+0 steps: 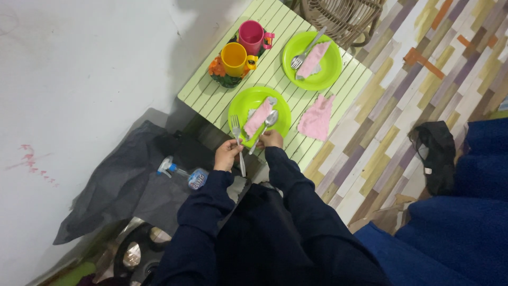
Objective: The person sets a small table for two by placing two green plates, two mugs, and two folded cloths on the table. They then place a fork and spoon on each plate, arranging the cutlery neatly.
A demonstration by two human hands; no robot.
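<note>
Left hand (pixel 226 154) closed around fork (pixel 237 143), tines resting at left rim of near green plate (pixel 238 106). Right hand (pixel 271 140) pinching spoon (pixel 265 128) handle, bowl lying on plate beside folded pink napkin (pixel 257 117). Plate sits at near edge of pale green slatted table (pixel 211 90). Further out: second green plate (pixel 330 69) with fork and napkin, loose pink cloth (pixel 316 118), yellow mug (pixel 234 58), pink mug (pixel 251 36).
</note>
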